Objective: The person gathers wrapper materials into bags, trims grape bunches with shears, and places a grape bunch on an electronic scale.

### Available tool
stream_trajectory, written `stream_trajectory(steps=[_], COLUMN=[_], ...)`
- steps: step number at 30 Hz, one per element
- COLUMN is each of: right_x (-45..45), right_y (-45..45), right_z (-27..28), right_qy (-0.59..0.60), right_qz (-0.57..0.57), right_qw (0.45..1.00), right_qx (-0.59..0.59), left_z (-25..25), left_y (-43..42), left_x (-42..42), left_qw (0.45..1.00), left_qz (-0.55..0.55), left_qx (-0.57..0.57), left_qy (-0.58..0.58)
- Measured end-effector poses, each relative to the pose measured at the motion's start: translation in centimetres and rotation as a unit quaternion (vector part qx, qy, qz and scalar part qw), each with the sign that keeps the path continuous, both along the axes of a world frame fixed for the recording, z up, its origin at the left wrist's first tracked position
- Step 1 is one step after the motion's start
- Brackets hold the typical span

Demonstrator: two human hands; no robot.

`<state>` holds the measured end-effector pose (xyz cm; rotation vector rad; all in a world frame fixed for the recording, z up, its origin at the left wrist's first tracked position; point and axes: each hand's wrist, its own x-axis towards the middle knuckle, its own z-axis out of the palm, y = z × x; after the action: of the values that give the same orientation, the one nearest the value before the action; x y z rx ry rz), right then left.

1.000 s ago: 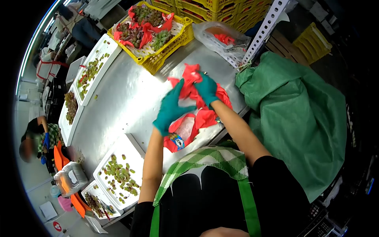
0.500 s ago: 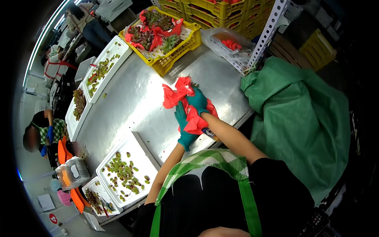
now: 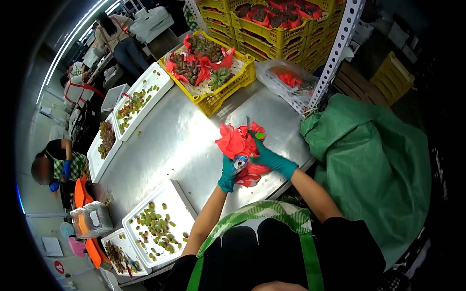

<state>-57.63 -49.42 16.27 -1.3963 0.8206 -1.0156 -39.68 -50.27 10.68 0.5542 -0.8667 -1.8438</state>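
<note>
Both my hands wear teal gloves and are on a bundle of crumpled red wrapping [image 3: 234, 142] over the metal table [image 3: 160, 150]. My left hand [image 3: 227, 173] holds the bundle from its left side, beside a small blue-and-white printed piece [image 3: 240, 164]. On the right side, my right hand [image 3: 267, 157] grips the wrapping, its thumb and fingers partly around it. A bit of green and orange shows at the bundle's upper right. What lies inside the wrapping is hidden. More red wrapping [image 3: 248, 180] hangs below, between my hands.
A yellow crate [image 3: 213, 101] with wrapped succulents stands at the table's back, near a plastic bag [image 3: 279, 72] and stacked crates. White trays [image 3: 183, 195] of small leaves line the left. A perforated post [image 3: 335, 53] and green cloth [image 3: 371, 169] are at right. A co-worker [image 3: 58, 162] is far left.
The red wrapping is gathered into a more compact bundle. My left hand has moved to its left side and my right hand to its right. The view has shifted, showing more of the stacked crates.
</note>
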Motion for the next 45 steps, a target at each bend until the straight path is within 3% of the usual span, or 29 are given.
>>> stream_trajectory(steps=[3,5,6,7,10,13,16,18,20,21,24,27,30,32,36,38,40,41,45], right_x=[1.7,2.5,3.0,3.7,4.1,3.1,2.1,1.0,-1.4,-2.7,-7.9,-12.9,-20.2,-19.5,-20.5,-21.1,-21.4,-21.3,-19.7], right_y=[0.1,-0.5,-0.2,0.2,0.2,-1.1,-3.7,-4.6,-5.9,-6.1,-11.5,-17.5,-26.5,-28.1,-35.6,-38.3,-40.6,-41.5,-42.8], right_z=[0.3,-0.7,-0.6,-0.2,0.3,0.0,-2.3,-1.0,1.4,4.3,5.0,10.4,0.1,2.2,0.9,-0.1,-1.8,-3.2,-10.6], right_qy=[0.099,0.183,0.221,0.258,0.318,0.301,0.347,0.335,0.356,0.269,0.21,0.344,0.556,0.742,0.758,0.715,0.681,0.676,0.673], right_qz=[-0.078,-0.153,-0.168,-0.185,-0.235,-0.241,-0.28,-0.32,-0.345,-0.397,-0.526,-0.633,-0.549,-0.271,-0.083,-0.073,-0.067,-0.061,-0.043], right_qw=[0.991,0.965,0.957,0.947,0.918,0.921,0.895,0.886,0.865,0.877,0.812,0.67,0.624,0.583,0.601,0.653,0.691,0.695,0.695], right_qx=[-0.049,-0.112,-0.084,-0.055,-0.02,0.058,-0.019,0.005,0.078,-0.018,-0.141,-0.18,0.0,0.187,0.24,0.239,0.236,0.238,0.25], left_z=[6.7,3.1,1.7,1.9,4.7,4.3,5.2,8.5,11.2,12.5,12.2,10.3,9.0,8.9,5.4,3.1,3.9,3.2,0.8], left_y=[-1.1,-1.4,-1.2,-0.8,-0.9,-2.7,-3.3,-2.1,-1.8,-1.7,-1.9,-2.0,-1.6,-1.9,-3.1,-3.7,-4.3,-4.4,-3.6], left_x=[-1.6,-0.3,0.3,0.4,-0.6,-1.8,-2.5,-2.9,-2.3,-1.8,-1.1,-1.7,-3.3,-4.4,-4.6,-3.5,-3.6,-3.0,-2.5], left_qw=[0.985,0.989,0.988,0.991,0.989,0.962,0.921,0.921,0.893,0.884,0.874,0.886,0.882,0.871,0.857,0.828,0.818,0.823,0.835], left_qz=[-0.014,-0.021,-0.025,0.001,-0.068,-0.016,0.026,0.09,0.173,0.194,0.221,0.182,0.139,0.115,0.062,0.021,-0.019,-0.032,-0.019], left_qx=[0.159,0.14,0.13,0.099,0.124,-0.02,-0.032,0.001,-0.143,-0.171,-0.162,-0.129,-0.145,-0.139,-0.045,-0.054,-0.008,-0.045,0.001], left_qy=[0.058,-0.031,-0.075,-0.087,-0.047,-0.273,-0.389,-0.379,-0.391,-0.39,-0.402,-0.407,-0.425,-0.457,-0.509,-0.557,-0.574,-0.566,-0.55])
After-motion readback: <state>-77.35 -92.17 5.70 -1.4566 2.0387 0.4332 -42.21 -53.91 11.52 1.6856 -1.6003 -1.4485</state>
